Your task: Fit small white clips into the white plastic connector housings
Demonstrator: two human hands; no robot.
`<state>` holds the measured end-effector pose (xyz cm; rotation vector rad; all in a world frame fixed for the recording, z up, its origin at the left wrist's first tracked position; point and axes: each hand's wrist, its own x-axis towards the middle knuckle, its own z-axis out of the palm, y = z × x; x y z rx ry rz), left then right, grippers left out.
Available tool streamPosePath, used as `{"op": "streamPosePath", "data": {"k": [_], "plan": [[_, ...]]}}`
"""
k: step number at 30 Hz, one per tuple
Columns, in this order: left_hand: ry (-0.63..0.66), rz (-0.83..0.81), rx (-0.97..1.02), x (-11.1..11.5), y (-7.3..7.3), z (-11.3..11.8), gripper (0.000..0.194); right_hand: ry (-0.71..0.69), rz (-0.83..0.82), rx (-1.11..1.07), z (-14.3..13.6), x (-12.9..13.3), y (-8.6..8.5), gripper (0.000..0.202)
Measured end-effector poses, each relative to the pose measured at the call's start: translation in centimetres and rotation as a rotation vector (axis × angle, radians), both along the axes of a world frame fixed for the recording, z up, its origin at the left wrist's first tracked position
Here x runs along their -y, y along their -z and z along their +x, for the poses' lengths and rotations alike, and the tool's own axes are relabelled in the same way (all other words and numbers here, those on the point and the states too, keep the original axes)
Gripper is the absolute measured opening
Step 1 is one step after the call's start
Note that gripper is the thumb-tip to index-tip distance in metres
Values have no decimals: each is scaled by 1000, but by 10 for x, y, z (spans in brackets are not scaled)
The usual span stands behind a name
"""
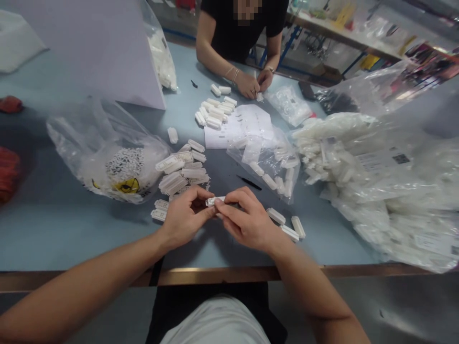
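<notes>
Between my two hands, above the table near its front edge, is a small white plastic piece [212, 201]. My left hand [184, 215] pinches its left end between thumb and fingers. The fingers of my right hand [247, 217] close on its right end and cover part of it. Just beyond my left hand lies a loose pile of white plastic pieces [184, 172], some with rows of small holes. Several similar white pieces [289, 232] rest on the table to the right of my right hand.
A clear bag of small white parts [125, 162] stands left. Black tweezers [249, 182] and an open bag with white pieces [265, 162] lie ahead, near a paper sheet [215, 138]. Large filled bags [387, 191] crowd the right. Across the table, a co-worker's hands [253, 86] handle something small.
</notes>
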<state>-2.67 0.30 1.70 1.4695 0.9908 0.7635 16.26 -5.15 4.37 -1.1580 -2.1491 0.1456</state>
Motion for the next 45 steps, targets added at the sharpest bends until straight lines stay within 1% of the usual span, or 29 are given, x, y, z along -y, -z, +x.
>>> {"op": "streamPosePath", "data": {"k": [4, 7, 10, 15, 16, 19, 22, 25, 28, 30, 33, 36, 39, 42, 44, 45], "plan": [[2, -14, 48, 0, -1, 1, 28, 52, -36, -65, 4, 1, -1, 35], [10, -45, 87, 1, 1, 1, 31, 85, -16, -80, 7, 2, -2, 35], [11, -46, 109, 2, 3, 1, 29, 81, 35, -9, 7, 1, -1, 30], [12, -6, 88, 2, 4, 0, 24, 36, 150, 240, 5, 1, -1, 29], [11, -9, 90, 2, 4, 0, 25, 41, 154, 246, 5, 1, -2, 28], [16, -14, 84, 2, 2, 0, 28, 73, 140, 171, 5, 1, -4, 27], [0, 30, 29, 2, 1, -1, 26, 58, 124, 164, 5, 1, -6, 27], [6, 36, 18, 3, 1, -2, 30, 79, 59, 86, 9, 0, -6, 27], [-5, 41, 12, 5, 2, -2, 35, 108, -64, -27, 17, -3, -4, 39], [-12, 50, -1, 5, 3, -2, 35, 70, -170, -38, 22, -5, -2, 47], [16, 66, -26, 5, 4, -1, 35, 0, -294, -13, 26, -9, 4, 46], [45, 183, -189, 3, 4, -2, 35, 32, -346, 39, 31, -13, 9, 42], [64, 334, -368, 2, 2, -3, 41, 108, -402, 178, 37, -15, 12, 40], [62, 464, -435, 3, 0, -5, 39, 93, -482, 320, 43, -17, 10, 39], [49, 537, -445, 4, 1, -5, 33, 97, -489, 351, 48, -17, 7, 40], [43, 568, -445, 4, 1, -4, 30, 130, -472, 352, 50, -18, 5, 40]]}}
